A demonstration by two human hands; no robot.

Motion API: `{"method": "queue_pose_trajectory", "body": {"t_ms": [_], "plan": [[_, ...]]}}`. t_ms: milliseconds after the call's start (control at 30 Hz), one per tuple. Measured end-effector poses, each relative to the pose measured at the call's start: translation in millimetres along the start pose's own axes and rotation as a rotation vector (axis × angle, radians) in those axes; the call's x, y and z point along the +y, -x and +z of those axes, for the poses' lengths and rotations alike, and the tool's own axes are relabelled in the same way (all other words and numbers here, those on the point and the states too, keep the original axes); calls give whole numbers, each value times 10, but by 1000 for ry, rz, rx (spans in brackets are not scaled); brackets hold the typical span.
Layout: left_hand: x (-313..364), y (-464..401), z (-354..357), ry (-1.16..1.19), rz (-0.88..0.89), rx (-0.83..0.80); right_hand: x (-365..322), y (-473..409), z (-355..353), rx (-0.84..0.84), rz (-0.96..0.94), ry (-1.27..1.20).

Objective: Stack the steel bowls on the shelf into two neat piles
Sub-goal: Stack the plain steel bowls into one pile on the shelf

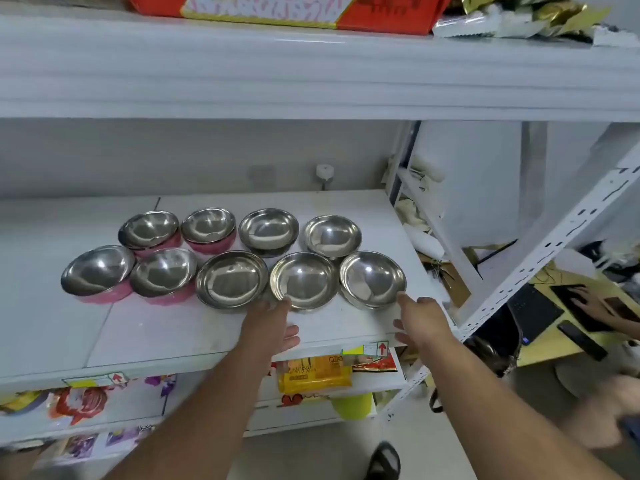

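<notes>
Several steel bowls stand singly in two rows on the white shelf point(52, 327). Those on the left have pink outsides, such as the front-left pink bowl point(98, 273); those on the right are plain steel. My left hand point(268, 322) reaches with fingers apart to the near rim of the plain front bowl point(303, 279), its fingertips at the rim. My right hand point(420, 318) is open too, fingertips at the near rim of the front-right bowl point(372, 278). Neither hand holds anything.
An upper shelf point(311, 74) hangs low over the bowls, with a red box on it. Snack packets point(313, 374) lie on the shelf below. A white slotted upright point(540, 258) stands to the right. Beyond it is a yellow desk point(554, 348) with another person's hand point(594, 301).
</notes>
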State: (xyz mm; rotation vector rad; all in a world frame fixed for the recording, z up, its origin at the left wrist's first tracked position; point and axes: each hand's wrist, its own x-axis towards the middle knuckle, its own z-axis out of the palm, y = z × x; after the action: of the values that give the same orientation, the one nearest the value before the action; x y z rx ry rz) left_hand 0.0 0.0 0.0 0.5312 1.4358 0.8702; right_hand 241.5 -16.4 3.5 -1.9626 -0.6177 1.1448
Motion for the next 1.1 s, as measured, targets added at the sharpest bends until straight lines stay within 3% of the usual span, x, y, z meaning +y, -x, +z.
{"method": "queue_pose_trajectory", "body": {"t_ms": [300,600,933,1100], "plan": [[10,-211,146,78,5,32,-92,-283,23,-82,98,-65],[-27,-297,130,18,24,83,-60,-334,44,-100,50,22],[-54,-230,22,-12,35,19,-100,-89,-58,-10,-78,-81],[-107,-204,35,2,12,-3,-378,136,90,-114,-166,-56]]}}
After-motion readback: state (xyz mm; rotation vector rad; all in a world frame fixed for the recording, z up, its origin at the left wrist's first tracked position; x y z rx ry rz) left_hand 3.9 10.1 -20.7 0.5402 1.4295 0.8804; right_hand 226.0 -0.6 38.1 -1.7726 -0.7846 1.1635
